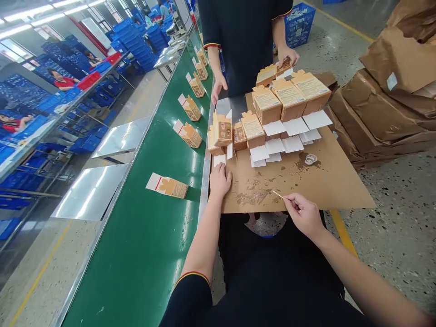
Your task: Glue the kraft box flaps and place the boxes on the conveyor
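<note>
Obs.: person seated at the near edge of a desk covered by a brown cardboard sheet (327, 181), beside a green conveyor belt (150, 227). Left hand (220, 180) lies flat, fingers extended, palm down on the sheet's near-left corner, just below a loose white flap (220, 160); it holds nothing. Right hand (304, 213) is closed in a pinch on a thin stick (277, 195), tip pointing left over the sheet, just above stained patches (254, 196) that look like dried glue. Small roll of tape (310, 159) sits near the sheet's middle. Beyond it, rows of kraft cartons (289, 97) with white flaps open toward the wearer; one upright carton (223, 129) stands nearest the left hand, apart from it. Cartons (191, 135) lie spaced along the belt, nearest one (167, 186) well left of the hand. A co-worker in dark clothing stands at the far end, one hand (288, 56) on the stack. Risk, as judged: the stick is slender and held at its end, so pressing could snap or slip it; a smear on a printed face would spoil a carton; the crowded rows could topple if nudged.
</note>
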Action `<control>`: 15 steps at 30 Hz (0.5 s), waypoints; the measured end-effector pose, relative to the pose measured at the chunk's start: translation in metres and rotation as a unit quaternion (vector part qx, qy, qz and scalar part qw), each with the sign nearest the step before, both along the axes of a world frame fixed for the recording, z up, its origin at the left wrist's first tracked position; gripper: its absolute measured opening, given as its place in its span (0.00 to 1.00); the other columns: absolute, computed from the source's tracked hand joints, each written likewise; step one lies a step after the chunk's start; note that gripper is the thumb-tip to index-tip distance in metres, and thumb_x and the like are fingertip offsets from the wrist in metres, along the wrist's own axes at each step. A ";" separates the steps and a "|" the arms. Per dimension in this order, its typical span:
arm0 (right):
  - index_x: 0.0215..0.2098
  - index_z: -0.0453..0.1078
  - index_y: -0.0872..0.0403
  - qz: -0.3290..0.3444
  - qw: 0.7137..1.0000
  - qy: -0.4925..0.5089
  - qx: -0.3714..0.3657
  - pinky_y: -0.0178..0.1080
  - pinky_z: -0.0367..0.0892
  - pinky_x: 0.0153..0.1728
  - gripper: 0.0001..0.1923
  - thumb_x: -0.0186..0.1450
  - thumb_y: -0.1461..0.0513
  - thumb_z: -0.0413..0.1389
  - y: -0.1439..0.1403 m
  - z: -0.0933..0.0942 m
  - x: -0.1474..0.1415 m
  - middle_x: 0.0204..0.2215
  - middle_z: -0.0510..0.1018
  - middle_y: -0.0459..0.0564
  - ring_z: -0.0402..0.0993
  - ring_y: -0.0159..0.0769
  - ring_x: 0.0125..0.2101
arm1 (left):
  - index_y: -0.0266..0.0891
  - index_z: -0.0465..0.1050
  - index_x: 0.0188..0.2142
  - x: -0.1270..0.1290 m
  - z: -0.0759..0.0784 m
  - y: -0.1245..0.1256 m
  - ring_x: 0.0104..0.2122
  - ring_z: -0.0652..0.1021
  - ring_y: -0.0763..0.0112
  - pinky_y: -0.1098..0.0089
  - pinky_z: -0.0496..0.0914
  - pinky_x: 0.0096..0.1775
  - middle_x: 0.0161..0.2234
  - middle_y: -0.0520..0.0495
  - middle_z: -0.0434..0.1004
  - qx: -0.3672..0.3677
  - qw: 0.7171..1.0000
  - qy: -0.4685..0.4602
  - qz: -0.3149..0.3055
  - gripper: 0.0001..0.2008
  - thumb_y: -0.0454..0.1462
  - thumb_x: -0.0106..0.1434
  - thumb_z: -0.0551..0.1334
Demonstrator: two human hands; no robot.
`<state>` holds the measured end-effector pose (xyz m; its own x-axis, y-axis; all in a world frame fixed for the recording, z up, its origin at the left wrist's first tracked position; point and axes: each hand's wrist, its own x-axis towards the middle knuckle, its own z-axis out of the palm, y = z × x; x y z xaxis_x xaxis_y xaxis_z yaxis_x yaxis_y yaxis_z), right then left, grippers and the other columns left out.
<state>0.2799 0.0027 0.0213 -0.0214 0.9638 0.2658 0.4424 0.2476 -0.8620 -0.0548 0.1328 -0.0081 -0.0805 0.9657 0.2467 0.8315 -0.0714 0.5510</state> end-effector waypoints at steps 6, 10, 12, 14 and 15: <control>0.34 0.78 0.51 -0.030 1.000 0.002 -0.003 0.35 0.62 0.23 0.26 0.81 0.43 0.56 -0.010 -0.004 0.008 0.18 0.66 0.41 0.60 0.30 0.18 | 0.42 0.77 0.69 0.012 -0.004 -0.104 0.72 0.76 0.42 0.40 0.69 0.73 0.71 0.32 0.78 0.014 0.999 0.030 -0.020 0.25 0.40 0.76 0.61; 0.35 0.78 0.51 -0.032 0.999 0.005 -0.001 0.35 0.62 0.24 0.24 0.81 0.45 0.57 -0.014 -0.004 0.012 0.18 0.67 0.41 0.61 0.30 0.19 | 0.47 0.82 0.64 0.015 0.011 -0.155 0.65 0.81 0.46 0.40 0.72 0.69 0.65 0.36 0.83 -0.006 1.000 -0.005 -0.011 0.19 0.40 0.77 0.62; 0.35 0.78 0.51 -0.031 0.999 0.008 0.001 0.35 0.63 0.24 0.23 0.81 0.46 0.58 -0.015 -0.003 0.012 0.19 0.67 0.41 0.62 0.30 0.19 | 0.46 0.84 0.57 0.004 0.021 -0.161 0.59 0.84 0.49 0.44 0.75 0.66 0.57 0.38 0.87 0.005 0.998 -0.067 0.014 0.15 0.41 0.77 0.62; 0.36 0.78 0.51 -0.020 1.000 0.013 0.002 0.35 0.62 0.23 0.22 0.81 0.47 0.58 -0.013 0.000 0.008 0.19 0.68 0.42 0.62 0.30 0.19 | 0.45 0.84 0.52 -0.013 0.032 -0.147 0.54 0.85 0.52 0.50 0.78 0.61 0.52 0.39 0.87 0.028 0.984 -0.151 0.089 0.12 0.43 0.76 0.63; 0.36 0.78 0.51 -0.010 1.000 0.015 0.002 0.35 0.62 0.23 0.21 0.81 0.47 0.57 -0.011 0.001 0.004 0.20 0.68 0.42 0.63 0.30 0.19 | 0.44 0.84 0.52 -0.022 0.038 -0.133 0.53 0.85 0.53 0.52 0.79 0.60 0.52 0.39 0.87 0.031 0.971 -0.191 0.138 0.13 0.45 0.76 0.64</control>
